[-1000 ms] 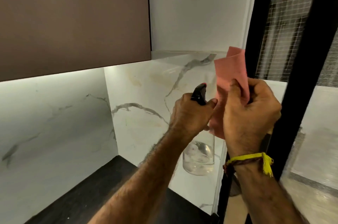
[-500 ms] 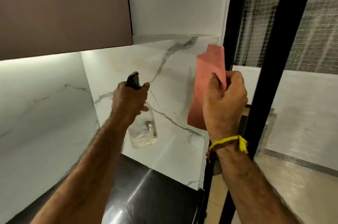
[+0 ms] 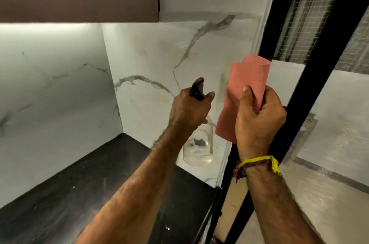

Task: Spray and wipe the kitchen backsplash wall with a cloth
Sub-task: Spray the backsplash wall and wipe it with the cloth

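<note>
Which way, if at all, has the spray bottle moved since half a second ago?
Yes, the spray bottle shifted right across the backsplash, toward the black frame.

Clear spray bottle (image 3: 198, 148) and upright pink cloth (image 3: 244, 92) before marble backsplash (image 3: 159, 60)

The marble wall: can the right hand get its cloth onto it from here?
Probably yes. The right hand holds the cloth up in front of the marble wall, with nothing visible between them. The left hand and its spray bottle sit off to the side, clear of that path.
</note>
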